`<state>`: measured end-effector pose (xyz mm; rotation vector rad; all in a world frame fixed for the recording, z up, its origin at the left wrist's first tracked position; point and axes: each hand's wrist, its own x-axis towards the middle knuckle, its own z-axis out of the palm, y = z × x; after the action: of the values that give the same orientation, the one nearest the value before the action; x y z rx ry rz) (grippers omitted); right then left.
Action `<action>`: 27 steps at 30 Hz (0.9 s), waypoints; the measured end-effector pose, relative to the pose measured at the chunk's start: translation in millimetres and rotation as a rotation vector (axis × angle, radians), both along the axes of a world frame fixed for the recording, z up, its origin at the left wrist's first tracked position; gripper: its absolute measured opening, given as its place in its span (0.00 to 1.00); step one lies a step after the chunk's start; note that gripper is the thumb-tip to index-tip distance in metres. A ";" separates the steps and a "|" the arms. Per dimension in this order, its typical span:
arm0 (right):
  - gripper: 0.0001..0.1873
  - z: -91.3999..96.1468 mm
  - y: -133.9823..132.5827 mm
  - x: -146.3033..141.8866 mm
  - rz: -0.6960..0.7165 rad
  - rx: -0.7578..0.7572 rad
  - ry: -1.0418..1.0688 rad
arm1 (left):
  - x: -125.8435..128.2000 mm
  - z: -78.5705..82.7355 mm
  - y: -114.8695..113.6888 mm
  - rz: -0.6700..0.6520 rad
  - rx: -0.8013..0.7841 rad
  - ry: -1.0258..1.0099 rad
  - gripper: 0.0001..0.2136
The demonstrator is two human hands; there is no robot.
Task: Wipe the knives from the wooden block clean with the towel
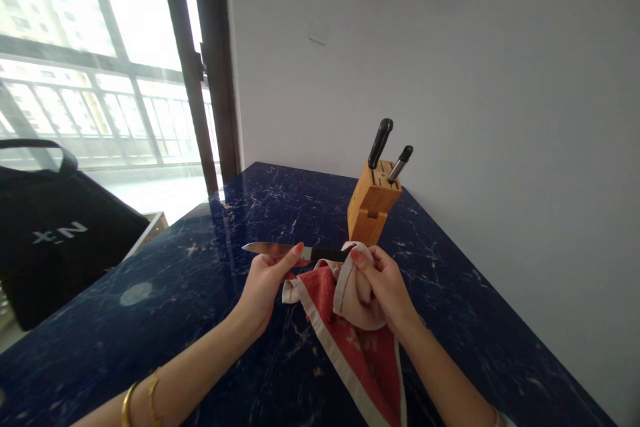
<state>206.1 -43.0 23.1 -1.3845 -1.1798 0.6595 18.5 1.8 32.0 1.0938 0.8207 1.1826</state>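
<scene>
A kitchen knife [323, 254] with a black handle lies level between my two hands, its blade pointing left. My left hand [273, 273] is closed on the blade near the handle, thumb on top. With my right hand [385, 277] I pinch a red and white cloth [365, 347] round the end of the handle. The cloth hangs down toward the table's near side. Just behind my right hand stands a wooden knife block [373, 203], its lower part hidden by the cloth. A black-handled knife [381, 143] and a tool with a black and metal handle [401, 163] stick up from its slots.
The dark blue marble-patterned table [190, 293] runs back to a pale wall [450, 67]. A black bag [60, 233] with white lettering is at the left beside the table. Beyond it are large windows [100, 67] with a dark frame.
</scene>
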 end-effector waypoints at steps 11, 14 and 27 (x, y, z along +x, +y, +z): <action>0.12 11.2 -11.3 0.7 0.003 -0.009 -0.470 | 4.6 1.1 -9.4 -0.036 0.089 0.065 0.11; 0.11 13.2 -13.3 -7.6 0.061 0.024 -0.469 | 5.3 0.1 -11.3 -0.060 0.110 0.073 0.10; 0.11 13.6 -18.8 -23.0 0.098 0.023 -0.508 | 10.1 -4.0 -19.5 -0.179 0.152 0.107 0.09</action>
<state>183.1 -61.8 36.6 -1.5306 -1.6571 0.3641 28.6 -17.6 28.0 1.3365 0.7063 1.0554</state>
